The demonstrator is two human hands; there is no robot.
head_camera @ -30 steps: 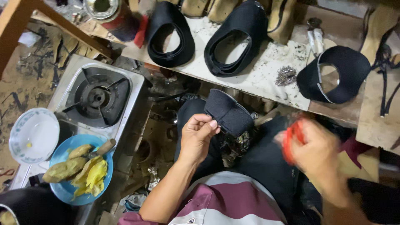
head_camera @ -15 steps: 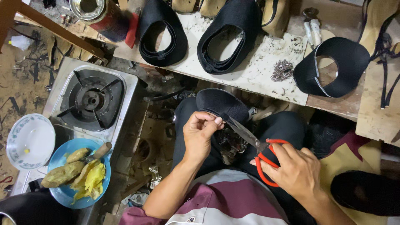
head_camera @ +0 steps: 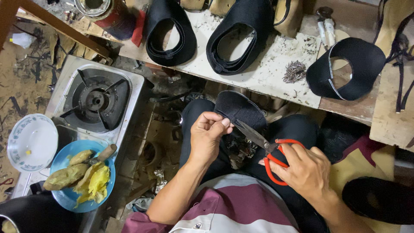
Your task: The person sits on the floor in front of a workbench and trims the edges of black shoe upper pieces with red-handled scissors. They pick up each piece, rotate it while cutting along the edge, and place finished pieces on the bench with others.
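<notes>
My left hand pinches the edge of a black fabric shoe piece held over my lap. In my right hand are red-handled scissors; their metal blades point up-left and meet the piece's lower edge beside my left fingertips. Both hands sit below the front edge of the white workbench.
On the bench lie three black shoe uppers and a pile of small nails. A gas stove stands at left, with a white plate and a blue plate of food below it.
My right hand came in from the right with the scissors and brought the blades to the black piece. My left hand kept its hold and turned the piece slightly.
</notes>
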